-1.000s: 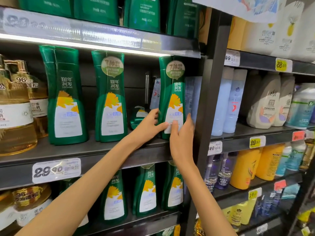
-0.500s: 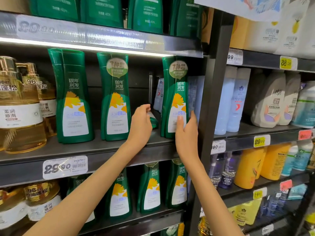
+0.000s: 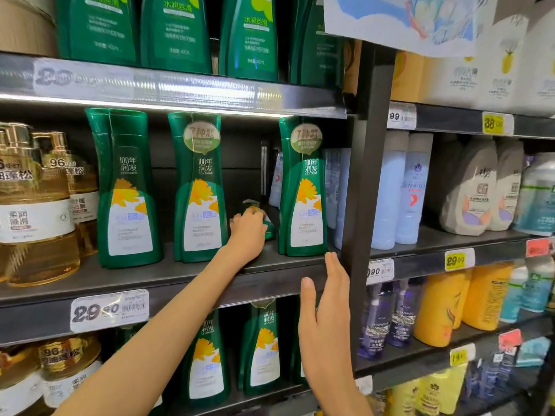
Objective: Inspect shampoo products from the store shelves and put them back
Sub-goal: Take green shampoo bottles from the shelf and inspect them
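Green shampoo bottles with a yellow flower label stand upright on the middle shelf (image 3: 168,274): one at the left (image 3: 127,193), one in the middle (image 3: 199,190) and one at the right (image 3: 303,187). Between the middle and right bottles a small green bottle (image 3: 268,225) lies on its side deep on the shelf. My left hand (image 3: 246,232) reaches in and closes on this fallen bottle. My right hand (image 3: 326,313) hangs in front of the shelf edge, fingers apart, holding nothing, just below the right upright bottle.
A dark metal post (image 3: 365,205) divides the shelving right of my hands. Golden pump bottles (image 3: 33,205) stand at the far left. Pale blue bottles (image 3: 399,190) and beige pouches (image 3: 471,190) fill the right bay. More green bottles (image 3: 261,346) stand on the shelf below.
My right hand let go of the right upright bottle and dropped below the shelf edge. My left hand pushed deeper in and onto the fallen bottle.
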### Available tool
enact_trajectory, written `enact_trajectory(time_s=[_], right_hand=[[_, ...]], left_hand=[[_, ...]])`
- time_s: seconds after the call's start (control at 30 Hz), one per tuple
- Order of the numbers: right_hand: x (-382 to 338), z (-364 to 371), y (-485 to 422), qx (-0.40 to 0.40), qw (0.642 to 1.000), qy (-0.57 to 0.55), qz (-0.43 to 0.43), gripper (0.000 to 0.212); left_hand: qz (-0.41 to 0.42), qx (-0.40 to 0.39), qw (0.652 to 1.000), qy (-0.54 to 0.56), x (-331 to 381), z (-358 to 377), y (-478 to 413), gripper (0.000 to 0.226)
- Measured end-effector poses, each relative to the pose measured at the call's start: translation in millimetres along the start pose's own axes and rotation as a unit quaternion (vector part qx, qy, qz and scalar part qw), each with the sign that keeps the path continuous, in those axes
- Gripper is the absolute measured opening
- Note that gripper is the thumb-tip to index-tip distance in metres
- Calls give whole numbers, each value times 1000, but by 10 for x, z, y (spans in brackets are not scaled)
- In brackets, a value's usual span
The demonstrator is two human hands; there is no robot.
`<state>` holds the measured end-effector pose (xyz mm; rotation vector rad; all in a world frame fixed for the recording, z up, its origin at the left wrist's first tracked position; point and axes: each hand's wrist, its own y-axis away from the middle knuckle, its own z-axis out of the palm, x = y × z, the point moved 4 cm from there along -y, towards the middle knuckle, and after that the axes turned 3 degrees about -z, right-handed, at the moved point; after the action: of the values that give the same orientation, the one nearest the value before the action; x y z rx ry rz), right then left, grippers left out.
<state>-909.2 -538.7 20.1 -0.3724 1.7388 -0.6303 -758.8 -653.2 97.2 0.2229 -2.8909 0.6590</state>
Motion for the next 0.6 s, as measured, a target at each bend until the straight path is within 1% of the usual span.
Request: enact_trajectory(time_s=[0.2,0.3,0.37,0.5,0.6], right_hand=[[-39,-41,135,-23,999,-10,20,50],[-85,-8,194,-41,999,-19,27,55],[-79,17,222,-56,998,-23,32,52],[-74,61,233,-86,995,-16,38,47],[-67,87,184,-93,995,-18,42,42]], left_hand=[[36,28,999,-8,52,-105,141,31],[37,50,998,-15,84,-144,245,25],[34,58,998,-15,84,-184,334,22],[34,56,998,-24,76,-284,494,21],[17,31,999,-35,83,-356,572,26]])
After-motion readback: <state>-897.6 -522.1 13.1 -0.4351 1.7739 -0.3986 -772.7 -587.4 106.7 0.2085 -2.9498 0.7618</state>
